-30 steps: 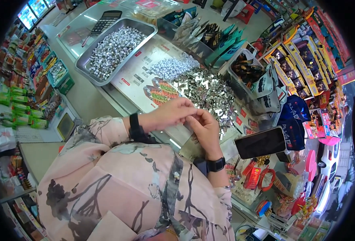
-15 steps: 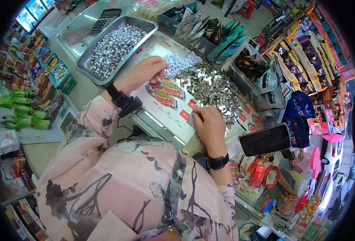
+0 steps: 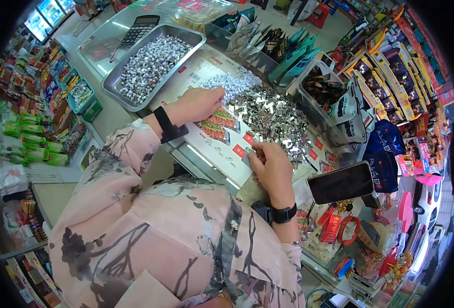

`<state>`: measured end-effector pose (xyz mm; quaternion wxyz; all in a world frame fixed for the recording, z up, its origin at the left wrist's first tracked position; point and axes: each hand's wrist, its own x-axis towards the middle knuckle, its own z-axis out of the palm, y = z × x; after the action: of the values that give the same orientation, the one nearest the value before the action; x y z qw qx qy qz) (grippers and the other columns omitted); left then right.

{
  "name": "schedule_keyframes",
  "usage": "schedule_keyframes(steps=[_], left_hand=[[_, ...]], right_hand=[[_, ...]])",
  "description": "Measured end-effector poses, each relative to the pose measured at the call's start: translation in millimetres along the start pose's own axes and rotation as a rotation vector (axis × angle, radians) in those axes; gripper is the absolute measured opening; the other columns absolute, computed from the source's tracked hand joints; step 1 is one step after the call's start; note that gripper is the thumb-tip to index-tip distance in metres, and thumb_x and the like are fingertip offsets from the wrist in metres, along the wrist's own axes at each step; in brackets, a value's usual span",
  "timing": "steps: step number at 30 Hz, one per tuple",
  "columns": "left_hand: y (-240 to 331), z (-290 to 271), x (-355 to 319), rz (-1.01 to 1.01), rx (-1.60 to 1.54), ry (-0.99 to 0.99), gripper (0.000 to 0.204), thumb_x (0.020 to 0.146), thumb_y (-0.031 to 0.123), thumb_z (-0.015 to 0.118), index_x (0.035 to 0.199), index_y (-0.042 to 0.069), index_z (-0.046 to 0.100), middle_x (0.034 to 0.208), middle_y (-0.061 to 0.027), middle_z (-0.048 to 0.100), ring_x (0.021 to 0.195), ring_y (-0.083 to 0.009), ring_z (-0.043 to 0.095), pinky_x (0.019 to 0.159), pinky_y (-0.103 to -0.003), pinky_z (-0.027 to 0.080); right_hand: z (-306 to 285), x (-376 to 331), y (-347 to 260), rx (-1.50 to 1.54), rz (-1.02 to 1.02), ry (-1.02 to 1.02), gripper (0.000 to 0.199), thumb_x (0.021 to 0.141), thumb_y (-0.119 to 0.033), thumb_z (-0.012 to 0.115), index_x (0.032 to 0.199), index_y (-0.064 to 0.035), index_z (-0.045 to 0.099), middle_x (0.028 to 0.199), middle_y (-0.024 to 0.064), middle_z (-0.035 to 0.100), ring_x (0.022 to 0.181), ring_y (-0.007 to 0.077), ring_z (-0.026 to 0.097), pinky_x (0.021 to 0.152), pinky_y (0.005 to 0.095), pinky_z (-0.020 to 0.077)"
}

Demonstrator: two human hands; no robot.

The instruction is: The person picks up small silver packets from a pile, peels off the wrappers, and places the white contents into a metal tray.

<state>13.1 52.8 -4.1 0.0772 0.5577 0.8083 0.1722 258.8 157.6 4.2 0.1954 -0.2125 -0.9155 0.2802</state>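
Light is bright and even over the counter (image 3: 214, 165), with white streaks of glare along its glass and hard glints off the clips (image 3: 278, 120) and the rim of the tray (image 3: 178, 69). Shadows are soft, mostly in the folds of the left sleeve (image 3: 129, 146). The screens (image 3: 38, 24) at upper left glare bluish white; daylight pales the car (image 3: 426, 204) at far right. Packets (image 3: 31, 141) near the left rim look soft, and straight edges bow toward black corners
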Motion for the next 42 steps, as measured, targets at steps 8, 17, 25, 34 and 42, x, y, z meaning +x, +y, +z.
schedule_keyframes(steps=[8,17,25,34,42], left_hand=[[-5,3,-4,0.034,-0.068,0.018,0.018,0.085,0.02,0.055,0.098,0.009,0.051,0.076,-0.0155,0.063,0.071,-0.0352,0.061,0.062,-0.045,0.046],[4,1,-2,0.066,0.051,-0.018,0.02,0.085,0.024,0.057,0.096,0.009,0.05,0.073,-0.0147,0.062,0.068,-0.0347,0.061,0.06,-0.044,0.046],[-1,1,-2,0.042,-0.096,-0.009,0.02,0.084,0.024,0.058,0.092,0.007,0.051,0.071,-0.0127,0.061,0.066,-0.0293,0.061,0.058,-0.041,0.046],[16,-19,-7,-0.313,-1.277,-0.264,0.014,0.091,0.02,0.055,0.089,0.006,0.055,0.074,-0.0011,0.059,0.063,-0.0058,0.057,0.05,-0.019,0.042],[68,-7,-23,-0.381,-1.665,-0.411,0.017,0.091,0.02,0.055,0.099,0.004,0.057,0.08,-0.0022,0.062,0.062,-0.0033,0.055,0.052,-0.015,0.044]], right_hand=[[2,0,4,-0.023,-0.034,0.008,0.011,0.076,-0.015,0.066,0.08,-0.0049,0.063,0.075,0.0095,0.059,0.069,0.0251,0.058,0.06,0.0334,0.0457],[4,0,3,0.118,0.064,0.014,0.01,0.08,-0.014,0.065,0.082,-0.0034,0.063,0.073,0.0083,0.06,0.06,0.0172,0.06,0.055,0.0279,0.0458],[4,0,4,0.427,0.108,0.081,0.009,0.082,-0.006,0.064,0.09,-0.0013,0.063,0.077,0.0041,0.063,0.063,0.0077,0.059,0.055,0.0211,0.0461],[5,-4,4,0.738,0.285,-0.01,0.013,0.082,-0.004,0.064,0.094,0.0007,0.062,0.084,0.0025,0.062,0.066,0.0065,0.058,0.058,0.0201,0.0469],[-6,-4,0,0.99,0.16,0.025,0.008,0.084,-0.002,0.062,0.091,-0.0005,0.061,0.089,0.0027,0.062,0.076,0.0076,0.057,0.067,0.0208,0.0464]])
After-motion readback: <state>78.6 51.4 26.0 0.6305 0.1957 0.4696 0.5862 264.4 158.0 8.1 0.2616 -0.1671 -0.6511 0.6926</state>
